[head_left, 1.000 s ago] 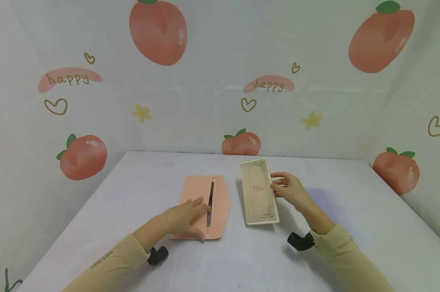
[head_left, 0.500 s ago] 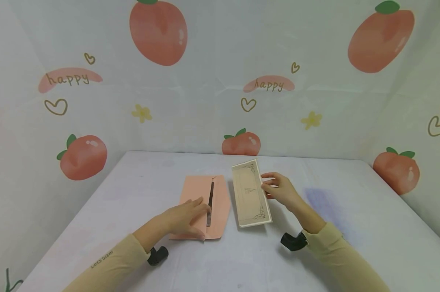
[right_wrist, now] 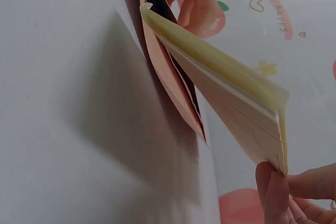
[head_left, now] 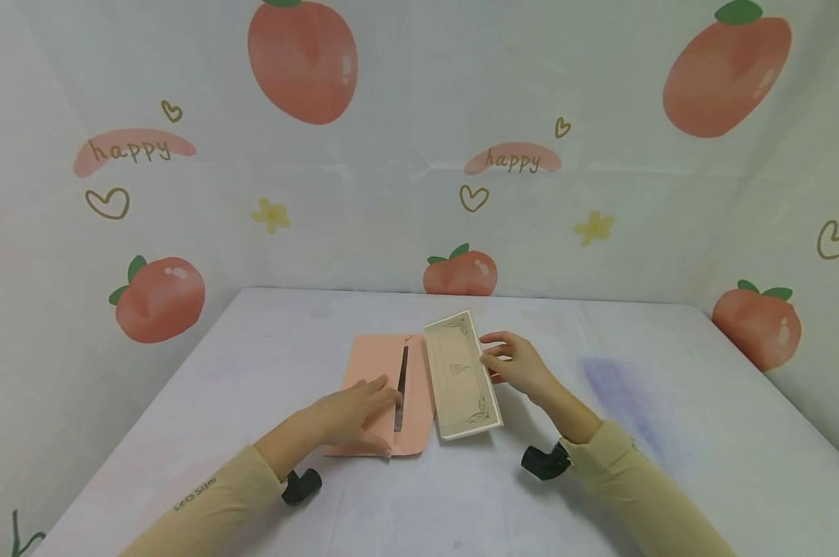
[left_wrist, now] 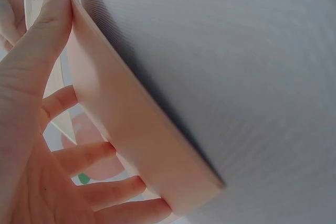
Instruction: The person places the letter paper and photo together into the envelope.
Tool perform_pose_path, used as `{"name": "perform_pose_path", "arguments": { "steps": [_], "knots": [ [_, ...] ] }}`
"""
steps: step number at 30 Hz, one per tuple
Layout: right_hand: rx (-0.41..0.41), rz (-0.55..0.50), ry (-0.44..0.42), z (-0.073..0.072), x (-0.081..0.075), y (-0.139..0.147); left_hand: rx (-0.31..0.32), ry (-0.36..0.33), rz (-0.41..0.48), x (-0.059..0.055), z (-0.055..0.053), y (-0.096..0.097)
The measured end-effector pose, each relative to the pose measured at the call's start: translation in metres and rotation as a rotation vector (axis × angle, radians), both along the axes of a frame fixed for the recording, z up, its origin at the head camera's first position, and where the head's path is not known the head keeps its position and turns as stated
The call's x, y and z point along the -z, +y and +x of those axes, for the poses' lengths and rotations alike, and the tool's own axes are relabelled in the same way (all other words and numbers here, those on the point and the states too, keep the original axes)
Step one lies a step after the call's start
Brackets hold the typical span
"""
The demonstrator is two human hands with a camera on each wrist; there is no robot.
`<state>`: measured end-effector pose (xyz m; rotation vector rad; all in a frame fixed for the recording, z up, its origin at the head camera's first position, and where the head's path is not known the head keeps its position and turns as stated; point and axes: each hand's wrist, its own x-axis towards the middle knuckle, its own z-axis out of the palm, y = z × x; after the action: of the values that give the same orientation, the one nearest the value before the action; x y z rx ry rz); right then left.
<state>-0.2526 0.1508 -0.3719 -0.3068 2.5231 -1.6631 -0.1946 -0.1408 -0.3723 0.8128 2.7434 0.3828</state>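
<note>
A pink envelope lies on the white table with its flap spread to the right and a dark slit at its mouth. My left hand rests on it, fingers spread over the front and thumb at the near edge, as the left wrist view also shows. My right hand pinches the right edge of a folded cream card with a scrolled border. The card is tilted, and its left side overlaps the envelope's flap. In the right wrist view, the card's far end is right by the dark envelope mouth.
Black wrist mounts hang under both sleeves, one by the left wrist and one by the right. Behind the white table hangs a white cloth printed with peaches, hearts and flowers. A bluish patch marks the tabletop at right.
My right hand has moved left with the card, from beside the envelope until the card overlaps its flap, tilting a little more. My left hand and the envelope have stayed in place.
</note>
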Motion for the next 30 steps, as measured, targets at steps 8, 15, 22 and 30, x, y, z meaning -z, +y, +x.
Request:
{"name": "perform_pose_path", "arguments": {
  "steps": [8,15,22,30],
  "knots": [
    [-0.02,0.019,-0.01,-0.003,0.004,-0.012,-0.003,0.003,-0.006,0.001,-0.001,-0.001],
    [-0.017,0.034,-0.04,-0.004,0.005,-0.02,0.0,0.012,-0.009,0.001,-0.002,-0.001],
    [-0.017,0.056,-0.053,-0.006,0.008,-0.025,-0.001,0.012,-0.004,0.001,-0.002,-0.001],
    [-0.04,0.047,-0.055,-0.004,0.004,-0.03,0.001,0.011,0.004,0.0,-0.002,-0.001]
  ]
}}
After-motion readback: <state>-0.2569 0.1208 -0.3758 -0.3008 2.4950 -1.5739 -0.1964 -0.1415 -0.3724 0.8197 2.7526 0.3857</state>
